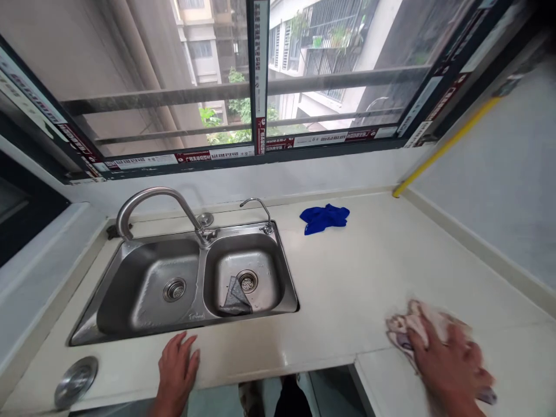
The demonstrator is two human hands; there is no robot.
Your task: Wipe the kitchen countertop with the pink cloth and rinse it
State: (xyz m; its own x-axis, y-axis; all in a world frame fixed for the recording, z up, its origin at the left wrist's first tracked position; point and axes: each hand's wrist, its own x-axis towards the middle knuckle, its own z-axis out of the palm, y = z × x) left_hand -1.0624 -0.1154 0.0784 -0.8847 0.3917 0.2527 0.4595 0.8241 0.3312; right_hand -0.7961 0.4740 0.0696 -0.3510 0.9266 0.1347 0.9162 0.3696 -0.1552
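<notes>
My right hand (447,362) presses down on a crumpled, light-coloured patterned cloth (419,324) on the right part of the pale countertop (339,289). Its fingers lie over the cloth, and both are a little blurred. At the counter's front edge, before the sink, my left hand (178,362) rests with its fingers slightly bent and apart, holding nothing. The steel double sink (125,333) is just beyond it. In the right basin a grey cloth (237,298) lies beside the drain.
A blue cloth (325,218) lies towards the back of the counter. A large curved faucet (163,194) and a thin small tap (260,205) rise behind the sink. A round metal lid (77,382) sits at front left. A yellow pipe (447,147) runs up the right wall.
</notes>
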